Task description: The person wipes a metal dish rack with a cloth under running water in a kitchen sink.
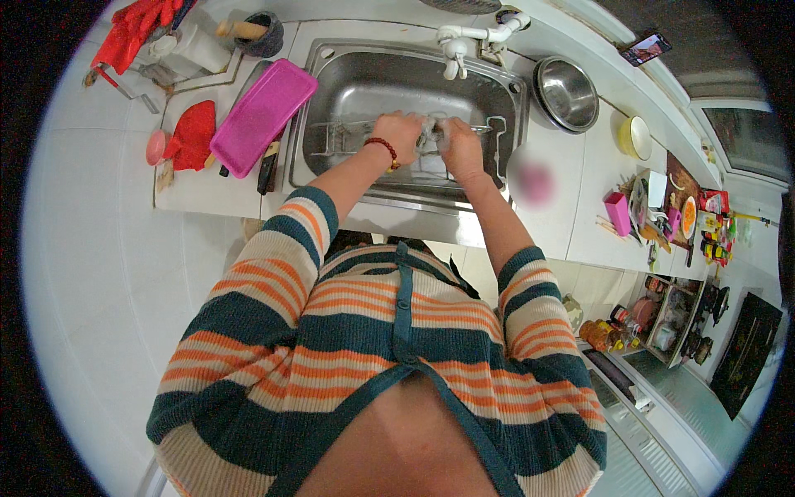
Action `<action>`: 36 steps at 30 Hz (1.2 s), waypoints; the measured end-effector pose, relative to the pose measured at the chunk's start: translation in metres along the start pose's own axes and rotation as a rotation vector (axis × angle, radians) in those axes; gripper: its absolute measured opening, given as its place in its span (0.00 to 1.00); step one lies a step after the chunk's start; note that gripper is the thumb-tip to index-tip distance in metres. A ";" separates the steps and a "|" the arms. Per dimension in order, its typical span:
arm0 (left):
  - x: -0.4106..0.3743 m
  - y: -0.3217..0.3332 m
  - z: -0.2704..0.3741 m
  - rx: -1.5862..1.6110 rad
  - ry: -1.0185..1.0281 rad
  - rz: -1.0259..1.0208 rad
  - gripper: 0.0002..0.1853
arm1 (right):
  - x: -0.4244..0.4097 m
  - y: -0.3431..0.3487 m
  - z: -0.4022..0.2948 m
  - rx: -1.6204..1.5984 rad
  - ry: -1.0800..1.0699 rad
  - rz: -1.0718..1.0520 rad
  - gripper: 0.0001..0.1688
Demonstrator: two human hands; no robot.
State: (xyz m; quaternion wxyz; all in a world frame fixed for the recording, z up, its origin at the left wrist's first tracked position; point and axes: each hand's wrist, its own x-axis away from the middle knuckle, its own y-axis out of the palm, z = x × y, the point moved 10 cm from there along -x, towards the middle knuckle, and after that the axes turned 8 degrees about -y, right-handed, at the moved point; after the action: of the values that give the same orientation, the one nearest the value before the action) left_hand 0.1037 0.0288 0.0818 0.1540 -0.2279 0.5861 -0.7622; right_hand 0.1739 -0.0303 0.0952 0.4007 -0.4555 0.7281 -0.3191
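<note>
Over a stainless steel sink point(397, 81), my left hand point(400, 136) and my right hand point(463, 149) come close together. A crumpled, translucent whitish item point(430, 140), perhaps plastic or a scrubber, is pinched between them. The left fingers curl around its left side, while the right fingers close on its right side. Beneath and beside both hands, a metal wire rack point(502, 146) spans part of the basin. Whether any fingers also grip the rack is hidden. A beaded bracelet point(384, 149) circles my left wrist.
A white faucet point(455, 53) juts over the sink's far edge. Left of the basin lie a pink tray point(264, 118), a black-handled knife point(268, 168) and a red cloth point(194, 133). Metal bowls point(566, 93), a yellow bowl point(633, 138) and a pink holder point(617, 213) stand rightward.
</note>
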 end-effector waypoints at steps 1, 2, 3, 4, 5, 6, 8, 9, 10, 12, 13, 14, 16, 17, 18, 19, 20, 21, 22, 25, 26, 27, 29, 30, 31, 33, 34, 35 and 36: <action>0.002 -0.002 0.000 0.051 0.004 0.037 0.17 | 0.003 0.009 0.003 0.019 -0.011 -0.064 0.10; 0.003 0.001 -0.001 0.045 0.007 0.017 0.17 | 0.007 0.017 0.008 0.038 -0.022 -0.128 0.10; 0.001 -0.002 -0.001 0.042 0.010 0.003 0.17 | 0.008 0.020 0.010 0.063 -0.038 -0.191 0.09; 0.000 -0.003 -0.001 0.039 0.012 -0.010 0.17 | 0.010 0.024 0.012 0.070 -0.050 -0.238 0.09; 0.001 -0.003 0.000 0.031 0.004 -0.006 0.17 | 0.016 0.027 0.013 0.078 -0.061 -0.286 0.09; 0.002 -0.004 0.003 0.023 -0.004 0.002 0.17 | 0.019 0.027 0.015 0.088 -0.075 -0.330 0.09; 0.005 -0.002 -0.002 0.015 -0.017 0.014 0.17 | 0.013 0.013 -0.002 0.049 -0.160 -0.377 0.08; 0.005 -0.002 -0.001 0.023 -0.002 0.022 0.17 | 0.013 0.006 -0.006 0.033 -0.193 -0.400 0.08; 0.005 -0.002 0.001 0.031 0.012 0.029 0.17 | 0.015 0.009 0.022 0.066 -0.003 -0.398 0.10; 0.005 0.001 -0.002 -0.008 -0.003 0.027 0.20 | 0.012 -0.015 0.014 0.122 0.013 -0.284 0.13; 0.005 0.002 -0.003 -0.025 -0.010 0.027 0.21 | 0.011 -0.028 0.008 0.151 0.022 -0.226 0.14; 0.004 0.003 -0.004 -0.028 -0.016 0.015 0.21 | 0.010 -0.035 0.000 0.085 -0.011 -0.118 0.17; 0.002 0.006 -0.001 -0.037 -0.016 -0.015 0.21 | 0.012 -0.026 -0.001 0.071 -0.014 -0.069 0.17; 0.001 0.007 0.000 -0.011 0.004 0.009 0.21 | 0.014 -0.018 -0.001 0.060 -0.018 -0.046 0.16; 0.002 0.006 -0.001 0.012 0.023 0.033 0.21 | 0.015 -0.005 -0.003 0.064 -0.022 -0.054 0.17; 0.002 0.006 -0.001 0.036 0.043 0.056 0.21 | 0.016 0.001 0.000 0.041 -0.005 -0.046 0.17; 0.001 0.010 -0.003 0.011 0.028 0.039 0.21 | 0.017 0.007 0.003 0.019 0.012 -0.037 0.17; 0.003 0.009 -0.001 -0.010 0.017 0.018 0.20 | 0.018 0.007 0.004 -0.002 0.036 -0.030 0.17; 0.004 0.009 0.000 -0.032 0.008 -0.003 0.20 | 0.016 0.011 0.007 -0.005 0.068 -0.096 0.17; -0.002 0.006 -0.003 0.018 -0.008 -0.018 0.18 | 0.007 0.017 0.010 -0.033 -0.028 -0.139 0.17; -0.003 0.003 -0.001 0.020 -0.003 -0.002 0.17 | 0.008 0.023 0.010 0.013 -0.062 -0.220 0.17; -0.002 0.001 0.000 0.021 -0.003 0.013 0.17 | 0.011 0.027 0.012 0.012 -0.080 -0.264 0.17; -0.001 -0.004 0.004 0.040 -0.002 0.029 0.16 | 0.019 0.031 0.017 0.011 -0.114 -0.353 0.16; 0.001 -0.007 0.005 0.055 -0.008 0.029 0.16 | 0.019 0.026 0.015 -0.004 -0.135 -0.363 0.15; 0.004 -0.009 0.001 0.067 -0.024 0.027 0.16 | 0.016 0.020 0.007 -0.026 -0.163 -0.375 0.15; 0.000 0.005 -0.008 0.064 -0.016 0.043 0.16 | 0.004 0.003 -0.008 -0.074 -0.132 -0.333 0.15; -0.001 0.005 -0.008 0.064 -0.005 0.051 0.16 | -0.002 -0.010 -0.010 -0.095 -0.063 -0.276 0.15; -0.002 0.009 -0.008 0.009 -0.003 0.031 0.17 | -0.006 -0.017 -0.009 -0.116 0.004 -0.220 0.16; -0.003 0.007 -0.003 -0.050 0.008 0.013 0.18 | -0.010 -0.028 -0.012 -0.128 -0.040 -0.069 0.16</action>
State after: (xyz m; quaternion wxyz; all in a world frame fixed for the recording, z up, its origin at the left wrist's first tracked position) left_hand 0.1048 0.0305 0.0735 0.1509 -0.2246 0.6070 -0.7472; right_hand 0.1780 -0.0304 0.1272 0.3739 -0.5113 0.7227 -0.2764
